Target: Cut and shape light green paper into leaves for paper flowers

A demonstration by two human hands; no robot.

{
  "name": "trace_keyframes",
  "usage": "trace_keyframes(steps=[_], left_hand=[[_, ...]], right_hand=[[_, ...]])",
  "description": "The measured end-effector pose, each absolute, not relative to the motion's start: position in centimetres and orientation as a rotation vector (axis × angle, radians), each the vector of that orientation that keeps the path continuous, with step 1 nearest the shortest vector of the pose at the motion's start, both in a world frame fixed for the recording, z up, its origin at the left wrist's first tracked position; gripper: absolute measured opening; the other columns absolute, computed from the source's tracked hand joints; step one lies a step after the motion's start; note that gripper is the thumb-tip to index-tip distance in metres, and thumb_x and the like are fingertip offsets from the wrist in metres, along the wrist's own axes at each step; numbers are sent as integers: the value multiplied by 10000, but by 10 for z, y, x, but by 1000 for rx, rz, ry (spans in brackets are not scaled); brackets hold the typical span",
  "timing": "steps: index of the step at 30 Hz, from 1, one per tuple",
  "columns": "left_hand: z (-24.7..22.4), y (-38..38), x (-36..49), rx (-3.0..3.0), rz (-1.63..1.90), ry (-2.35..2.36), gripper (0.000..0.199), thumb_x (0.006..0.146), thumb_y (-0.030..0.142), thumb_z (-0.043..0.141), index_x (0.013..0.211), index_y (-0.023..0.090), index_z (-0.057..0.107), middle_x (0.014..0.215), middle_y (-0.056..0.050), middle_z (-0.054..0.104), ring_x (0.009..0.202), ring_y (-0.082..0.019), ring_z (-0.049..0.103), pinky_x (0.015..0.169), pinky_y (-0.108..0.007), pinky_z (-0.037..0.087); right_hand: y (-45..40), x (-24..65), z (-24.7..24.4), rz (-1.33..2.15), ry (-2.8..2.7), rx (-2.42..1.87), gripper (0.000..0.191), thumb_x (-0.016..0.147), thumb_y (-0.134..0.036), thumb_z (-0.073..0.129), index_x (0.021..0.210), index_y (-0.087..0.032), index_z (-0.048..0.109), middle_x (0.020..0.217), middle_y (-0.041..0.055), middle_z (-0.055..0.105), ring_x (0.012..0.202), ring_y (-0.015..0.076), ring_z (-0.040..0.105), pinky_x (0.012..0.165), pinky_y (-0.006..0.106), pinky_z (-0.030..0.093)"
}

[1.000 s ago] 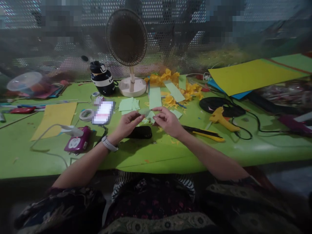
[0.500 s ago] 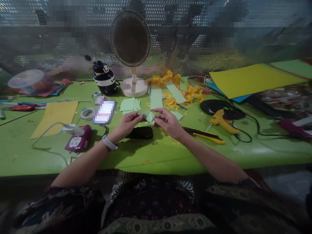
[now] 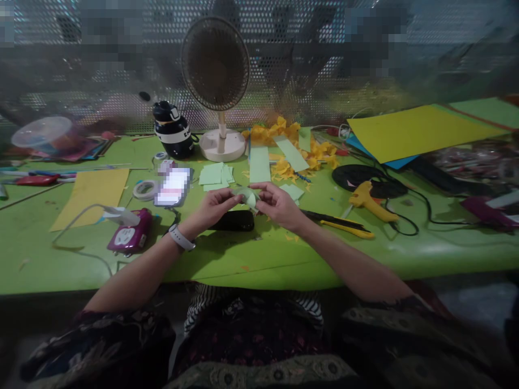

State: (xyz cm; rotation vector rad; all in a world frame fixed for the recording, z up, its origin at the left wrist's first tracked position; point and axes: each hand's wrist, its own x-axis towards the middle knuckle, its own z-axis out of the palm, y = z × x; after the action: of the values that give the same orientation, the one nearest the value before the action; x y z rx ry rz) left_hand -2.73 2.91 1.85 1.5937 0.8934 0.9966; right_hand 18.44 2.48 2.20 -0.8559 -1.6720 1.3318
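Observation:
Between my two hands is a small light green paper piece (image 3: 250, 199), curved or folded. My left hand (image 3: 217, 206), with a pale watch on the wrist, pinches its left side between thumb and fingers. On the other side, my right hand (image 3: 276, 204) grips it with thumb and fingertips. Behind the left hand lies a stack of light green paper squares (image 3: 216, 175). Longer green strips (image 3: 260, 163) lie beyond the paper piece, beside yellow paper flowers (image 3: 284, 129). A black case (image 3: 239, 220) rests just below my hands.
A yellow glue gun (image 3: 371, 202) and a yellow-black cutter (image 3: 348, 229) lie at the right. At the left are a lit phone (image 3: 173, 186), a tape roll (image 3: 145, 189) and a purple device (image 3: 130, 232). A fan (image 3: 222, 145) and a dark bottle (image 3: 174, 135) stand behind.
The green paper between my hands has changed from a pointed, folded look to a rounder curve. My fingers have shifted slightly around it.

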Motion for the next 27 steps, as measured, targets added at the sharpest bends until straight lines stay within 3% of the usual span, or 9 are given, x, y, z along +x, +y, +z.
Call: trace_keyframes(steps=[7, 12, 15, 22, 27], left_hand=[[20, 25, -27, 1734, 975, 889, 322, 874, 446, 668, 724, 162, 689, 622, 7, 604, 567, -105, 497, 557, -253, 392], [27, 18, -25, 1850, 950, 837, 233, 885, 402, 661, 902, 184, 742, 869, -46, 741, 780, -163, 645, 735, -299, 509], [32, 14, -23, 1884, 946, 807, 239, 792, 361, 773, 950, 182, 751, 958, -65, 766, 890, -200, 683, 850, -344, 531], [28, 14, -21, 1805, 966, 872, 238, 732, 342, 825, 884, 170, 762, 870, -53, 772, 801, -185, 694, 784, -327, 550], [25, 15, -21, 1763, 954, 887, 226, 729, 359, 827, 847, 176, 766, 823, -49, 763, 755, -177, 678, 750, -319, 547]], right_hand=[[22, 186, 30, 1455, -1636, -856, 371, 799, -191, 704, 1145, -170, 570, 767, -28, 624, 665, 102, 592, 609, 240, 534], [25, 187, 30, 1629, -1511, -898, 378, 737, -164, 706, 1102, -174, 606, 745, -28, 622, 590, 90, 548, 500, 207, 475], [27, 186, 29, 1701, -1463, -919, 350, 710, -131, 694, 1052, -172, 633, 727, -23, 625, 536, 78, 507, 445, 195, 413], [24, 182, 29, 1773, -1458, -974, 300, 704, -121, 685, 996, -169, 631, 720, -20, 636, 506, 67, 480, 447, 189, 387], [24, 185, 30, 1733, -1567, -933, 276, 761, -189, 674, 1032, -167, 623, 788, 18, 667, 592, 104, 560, 519, 225, 460]])
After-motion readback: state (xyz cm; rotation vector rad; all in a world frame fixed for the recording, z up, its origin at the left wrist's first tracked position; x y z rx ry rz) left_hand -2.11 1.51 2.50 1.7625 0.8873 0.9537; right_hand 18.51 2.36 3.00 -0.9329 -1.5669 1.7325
